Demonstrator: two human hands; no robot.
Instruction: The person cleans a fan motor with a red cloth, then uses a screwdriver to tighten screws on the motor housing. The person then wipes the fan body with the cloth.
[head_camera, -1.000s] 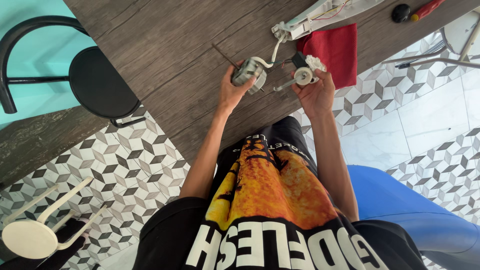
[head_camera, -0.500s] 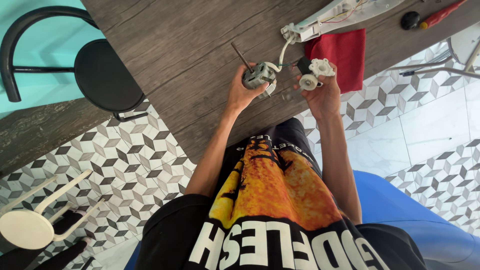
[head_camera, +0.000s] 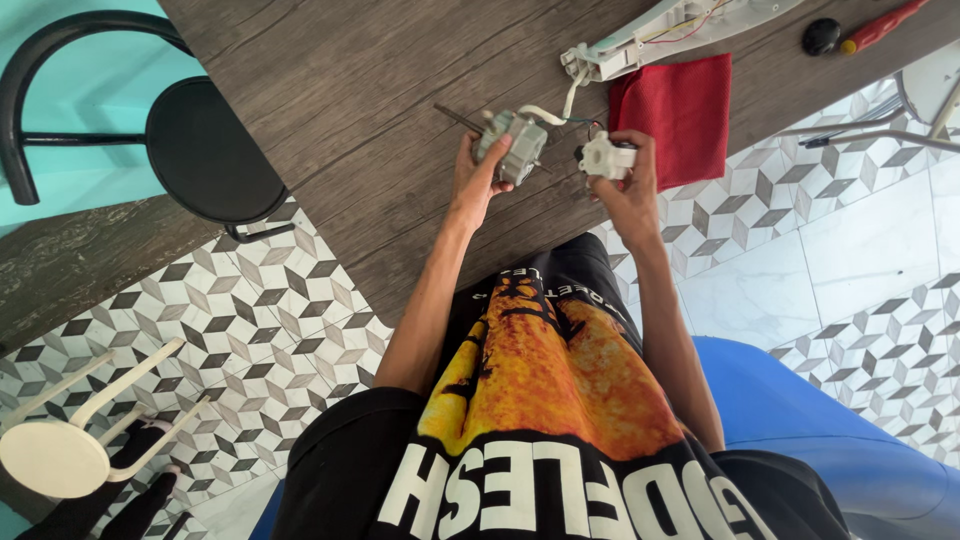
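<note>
Centrally, above the tabletop (head_camera: 330, 120), left hand (head_camera: 478, 175) fingers are clamped on the small grey motor (head_camera: 512, 147); right hand (head_camera: 625, 185) fingers grip the white plastic part (head_camera: 603, 158). Best kept level, wires slack.

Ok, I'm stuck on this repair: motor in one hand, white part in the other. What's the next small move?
Probably bring the white part in the right hand toward the motor in the left hand: wires run between them, and both are held apart over the table.
</note>
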